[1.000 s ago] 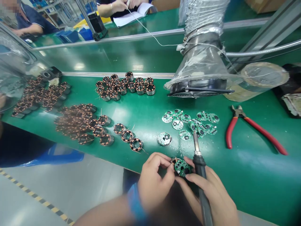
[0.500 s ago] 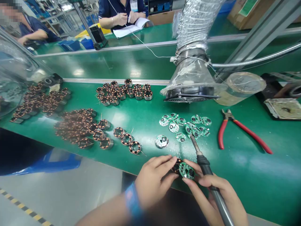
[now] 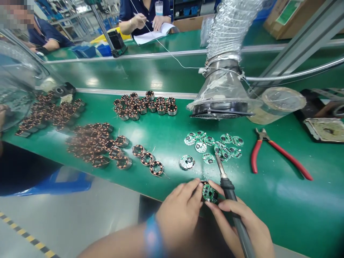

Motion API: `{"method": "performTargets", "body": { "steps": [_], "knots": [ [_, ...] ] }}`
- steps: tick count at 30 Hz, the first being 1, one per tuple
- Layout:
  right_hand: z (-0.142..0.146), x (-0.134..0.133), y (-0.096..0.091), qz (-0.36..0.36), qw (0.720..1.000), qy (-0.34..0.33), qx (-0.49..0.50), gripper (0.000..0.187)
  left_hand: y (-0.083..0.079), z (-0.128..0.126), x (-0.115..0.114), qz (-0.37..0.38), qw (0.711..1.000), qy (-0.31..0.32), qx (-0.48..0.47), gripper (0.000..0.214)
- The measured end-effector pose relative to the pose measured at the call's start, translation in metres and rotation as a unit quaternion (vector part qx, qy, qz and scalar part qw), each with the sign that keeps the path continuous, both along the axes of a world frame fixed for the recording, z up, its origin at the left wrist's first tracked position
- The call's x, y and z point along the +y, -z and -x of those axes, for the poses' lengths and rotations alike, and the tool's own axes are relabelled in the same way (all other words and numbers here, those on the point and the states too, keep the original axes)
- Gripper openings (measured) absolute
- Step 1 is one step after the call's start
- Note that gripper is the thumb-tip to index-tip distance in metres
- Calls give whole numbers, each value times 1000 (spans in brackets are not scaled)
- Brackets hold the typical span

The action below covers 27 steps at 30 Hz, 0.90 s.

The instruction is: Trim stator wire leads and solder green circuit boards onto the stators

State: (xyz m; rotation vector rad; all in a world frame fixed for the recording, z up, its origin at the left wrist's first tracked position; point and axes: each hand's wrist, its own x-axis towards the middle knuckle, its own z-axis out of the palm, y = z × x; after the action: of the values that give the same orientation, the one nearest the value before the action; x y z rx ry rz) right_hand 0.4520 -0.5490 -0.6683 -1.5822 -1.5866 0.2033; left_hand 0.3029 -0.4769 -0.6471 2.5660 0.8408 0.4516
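My left hand (image 3: pixel 178 211) pinches the edge of a round green circuit board (image 3: pixel 210 194), which sits on a copper-wound stator coil that is mostly hidden by my fingers. My right hand (image 3: pixel 238 224) grips a black-handled soldering iron (image 3: pixel 228 190), and its fingers also touch the board from below. The iron's metal tip points away from the held board, towards the loose boards. Nearby on the green mat lie several round circuit boards (image 3: pixel 201 147) and, further left, rows of copper-wound stator coils (image 3: pixel 142 106).
Red-handled pliers (image 3: pixel 268 152) lie to the right. A plastic-wrapped fume duct (image 3: pixel 221 86) hangs over the mat, beside a clear cylindrical container (image 3: pixel 278 105). A clear dome (image 3: pixel 18 86) stands at far left. Co-workers sit beyond a metal rail (image 3: pixel 134 57).
My hands have shifted slightly, turning the held board. The soldering iron now stands more upright, and the whole view has moved a little as my head moved.
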Motion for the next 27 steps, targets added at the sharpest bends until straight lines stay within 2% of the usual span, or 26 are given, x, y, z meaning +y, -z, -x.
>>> {"method": "performTargets", "body": {
  "steps": [2, 5, 7, 9, 12, 15, 17, 19, 23, 27],
  "knots": [
    [0, 2, 1, 5, 1000, -16, -19, 16, 6, 4, -3, 53, 998, 2, -30, 41],
    [0, 4, 1, 19, 998, -39, -50, 17, 16, 10, -8, 119, 988, -28, -93, 58],
    [2, 4, 0, 27, 996, -45, -65, 17, 20, 9, -10, 118, 986, -46, -109, 69],
    [4, 3, -1, 28, 996, -38, -70, 16, 19, 5, -10, 55, 992, -64, -94, 68],
    [3, 2, -1, 13, 998, 7, -59, 9, 9, -5, -7, -67, 992, -103, -42, 47],
    [-9, 5, 3, -15, 997, 50, -56, 12, 0, -11, -2, -117, 987, -115, -4, 27],
    [-22, 12, 8, -12, 996, 33, -76, 21, -3, -10, 3, -143, 982, -123, 12, 18],
    [-32, 22, 13, 14, 994, -12, -106, 24, -4, -7, 12, -163, 976, -139, 29, 16],
    [-38, 41, 19, 59, 983, -75, -155, 15, -10, -9, 43, -155, 975, -149, 64, 27],
    [-35, 36, 20, 43, 981, -94, -166, 14, -27, 3, 82, -139, 974, -173, 45, 27]
  ]
}}
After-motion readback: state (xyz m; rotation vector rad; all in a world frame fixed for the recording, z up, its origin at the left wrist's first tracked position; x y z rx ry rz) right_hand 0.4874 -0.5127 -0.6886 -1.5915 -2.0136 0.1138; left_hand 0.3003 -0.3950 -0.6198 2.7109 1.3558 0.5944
